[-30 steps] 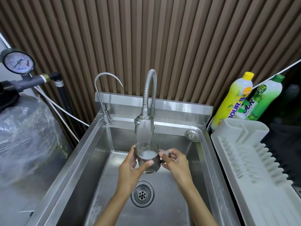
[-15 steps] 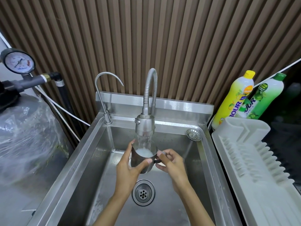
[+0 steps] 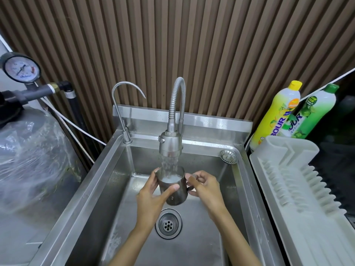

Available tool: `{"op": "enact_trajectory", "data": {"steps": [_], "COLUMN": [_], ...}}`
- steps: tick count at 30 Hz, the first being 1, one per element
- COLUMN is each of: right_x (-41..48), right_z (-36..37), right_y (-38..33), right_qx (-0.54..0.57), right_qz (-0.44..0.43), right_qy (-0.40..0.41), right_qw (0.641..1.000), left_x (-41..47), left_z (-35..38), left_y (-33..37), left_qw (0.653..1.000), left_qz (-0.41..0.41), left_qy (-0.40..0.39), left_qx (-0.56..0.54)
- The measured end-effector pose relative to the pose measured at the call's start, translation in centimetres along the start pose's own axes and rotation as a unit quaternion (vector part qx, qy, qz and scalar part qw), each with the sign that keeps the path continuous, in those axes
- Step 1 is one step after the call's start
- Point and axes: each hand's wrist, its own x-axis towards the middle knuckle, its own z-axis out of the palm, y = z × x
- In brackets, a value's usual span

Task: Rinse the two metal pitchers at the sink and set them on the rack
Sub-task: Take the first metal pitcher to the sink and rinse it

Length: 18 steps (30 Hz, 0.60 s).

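Observation:
A small metal pitcher [image 3: 177,192] is held upright over the steel sink [image 3: 107,169], right under the flexible spray faucet [image 3: 171,144]. Water runs from the faucet into it and milky white water fills it near the rim. My left hand [image 3: 153,198] wraps around the pitcher's left wall, thumb across the front. My right hand [image 3: 205,187] pinches the handle on its right side. The white plastic rack [image 3: 299,192] lies to the right of the sink with nothing on it. Only one pitcher is in view.
The drain [image 3: 168,223] sits below the pitcher. A thin gooseneck tap [image 3: 123,112] stands at the sink's back left, a strainer plug [image 3: 228,156] at the back right. Two detergent bottles [image 3: 276,114] lean behind the rack. A pressure gauge [image 3: 20,69] and plastic-wrapped tank [image 3: 32,154] are at left.
The pitcher stays under the running water and has shifted slightly left and up toward the spray head; both hands keep their hold.

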Motion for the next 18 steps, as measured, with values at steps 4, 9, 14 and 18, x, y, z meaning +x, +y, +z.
{"op": "enact_trajectory", "data": {"steps": [4, 9, 14, 18], "right_x": [0.6, 0.9, 1.1, 1.0], "right_z": [-0.4, -0.3, 0.9, 1.6], "right_y": [-0.6, -0.1, 0.6, 1.1], "right_qx": [0.003, 0.064, 0.149, 0.167], "right_qz": [-0.03, -0.026, 0.025, 0.048], "right_qy": [-0.002, -0.017, -0.052, -0.064], "right_qw": [1.0, 0.997, 0.987, 0.983], "left_x": [0.9, 1.7, 1.5, 1.2], "left_z": [0.3, 0.1, -0.6, -0.9], "left_y": [0.1, 0.2, 0.4, 1.1], "left_qw": [0.999, 0.999, 0.999, 0.998], "left_qz": [-0.003, 0.005, 0.022, 0.032], "left_qy": [-0.022, -0.026, 0.004, 0.02], "left_qx": [-0.029, -0.03, 0.025, 0.047]}}
